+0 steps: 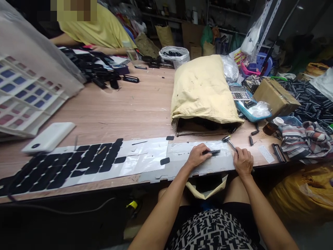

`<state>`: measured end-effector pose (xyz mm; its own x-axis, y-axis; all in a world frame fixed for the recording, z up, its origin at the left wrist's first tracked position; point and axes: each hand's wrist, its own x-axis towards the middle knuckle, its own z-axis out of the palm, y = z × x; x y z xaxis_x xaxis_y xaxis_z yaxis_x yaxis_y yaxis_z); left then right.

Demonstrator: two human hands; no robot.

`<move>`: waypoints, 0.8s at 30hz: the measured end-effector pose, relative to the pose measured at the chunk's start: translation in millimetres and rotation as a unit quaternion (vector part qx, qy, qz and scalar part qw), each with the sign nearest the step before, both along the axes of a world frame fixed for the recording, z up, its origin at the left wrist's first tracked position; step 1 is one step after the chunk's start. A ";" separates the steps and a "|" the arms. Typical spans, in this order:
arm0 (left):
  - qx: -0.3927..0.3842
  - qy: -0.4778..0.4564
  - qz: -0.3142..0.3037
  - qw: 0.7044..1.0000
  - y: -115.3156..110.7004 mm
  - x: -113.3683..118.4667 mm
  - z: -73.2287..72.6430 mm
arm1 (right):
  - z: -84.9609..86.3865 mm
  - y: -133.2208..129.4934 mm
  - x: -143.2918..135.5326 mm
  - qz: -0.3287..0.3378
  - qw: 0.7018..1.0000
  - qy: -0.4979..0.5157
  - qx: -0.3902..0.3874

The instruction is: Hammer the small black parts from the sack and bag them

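Here the left hand's (199, 156) grip pinches a slim black piece (215, 152) over the grey board (179, 166) on the desk (117, 111), the right hand (244, 162) clasps a hammer (230, 140), and (I'm wincing) any stray swing could clip those nearby fingers.

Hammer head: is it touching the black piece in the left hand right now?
Apart. The head view shows pale board between the hammer head and the black piece in the left hand.
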<state>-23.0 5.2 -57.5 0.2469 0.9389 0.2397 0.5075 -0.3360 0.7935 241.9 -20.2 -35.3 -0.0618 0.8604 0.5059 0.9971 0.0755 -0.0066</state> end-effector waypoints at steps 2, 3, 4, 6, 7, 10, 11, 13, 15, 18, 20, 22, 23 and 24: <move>0.008 0.015 -0.009 1.000 -3.0 -0.1 4.9 | -1.5 -0.8 -1.2 -0.005 1.000 -0.004 -0.004; 0.015 0.025 -0.015 0.999 -6.7 0.3 7.9 | -2.0 -1.2 -1.6 -0.007 1.000 -0.006 -0.008; 0.024 0.035 -0.024 0.999 -12.4 1.1 11.1 | -2.3 -1.5 -1.9 -0.009 1.000 -0.007 -0.011; 0.048 0.057 -0.045 0.996 -30.4 3.3 16.1 | -2.6 -1.9 -2.1 -0.012 1.000 -0.008 -0.015; 0.063 0.067 -0.053 0.994 -42.4 4.6 17.4 | -2.7 -2.0 -2.1 -0.014 1.000 -0.008 -0.014; 0.109 0.086 -0.048 0.989 -84.0 7.3 14.4 | -2.9 -2.3 -2.3 -0.015 1.000 -0.008 -0.010; 0.123 0.088 -0.039 0.988 -97.6 7.4 11.4 | -3.0 -2.4 -2.4 -0.014 1.000 -0.008 -0.009; 0.145 0.089 -0.017 0.985 -121.0 6.5 4.5 | -3.0 -2.6 -2.5 -0.011 1.000 -0.008 -0.009; 0.159 0.096 -0.004 0.983 -137.8 4.6 -1.5 | -3.0 -2.8 -2.5 -0.009 1.000 -0.007 -0.009; 0.168 0.110 -0.009 0.980 -148.9 2.4 -4.2 | -3.3 -3.1 -2.3 -0.010 1.000 -0.006 -0.008; 0.162 0.112 -0.021 0.980 -145.7 1.4 -0.6 | -3.2 -3.3 -2.4 -0.011 1.000 -0.005 -0.012; 0.149 0.109 -0.027 0.982 -131.4 0.4 6.2 | -3.0 -3.5 -2.6 -0.011 1.000 -0.003 -0.016; 0.144 0.106 -0.024 0.984 -119.4 -0.2 10.3 | -2.8 -3.7 -2.9 -0.011 1.000 -0.002 -0.017; 0.140 0.103 -0.013 0.985 -104.0 -0.7 14.6 | -2.6 -3.8 -3.2 -0.011 1.000 -0.002 -0.017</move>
